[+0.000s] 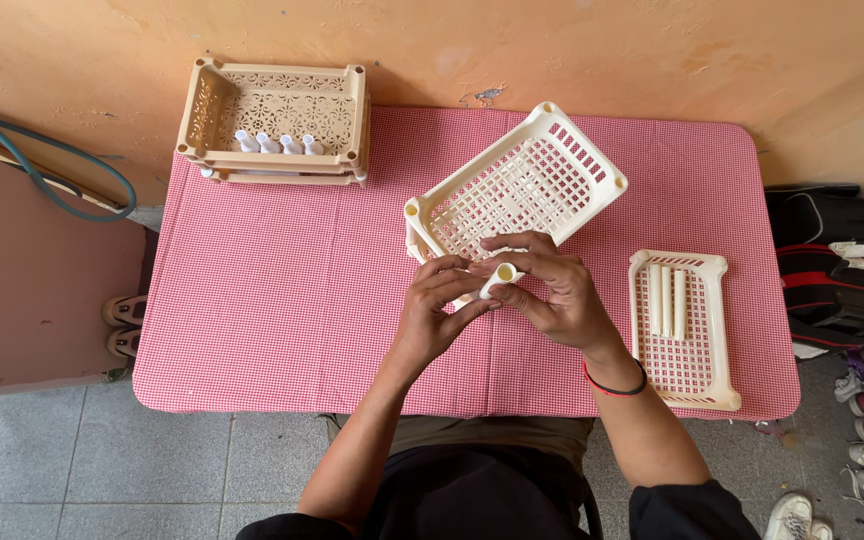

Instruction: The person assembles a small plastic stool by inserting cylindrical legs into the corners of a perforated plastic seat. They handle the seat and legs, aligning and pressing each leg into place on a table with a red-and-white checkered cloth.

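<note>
On the pink checked counter [282, 300] a cream lattice tray [517, 185] lay tilted, its long axis running from near-left to far-right. At its near corner, the right hand [552, 290] and left hand [437, 305] had fingers closed around a short cream tube [497, 279], whose open end pointed up toward the camera, slightly right.

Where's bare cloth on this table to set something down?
Biggest free patch: the left half of the tablecloth, below the stacked trays and left of the left hand. A smaller one lies at the back right, above the tray holding tubes. Crowded in the middle, where both hands (right hand) hold a tube at the tilted tray.
</note>
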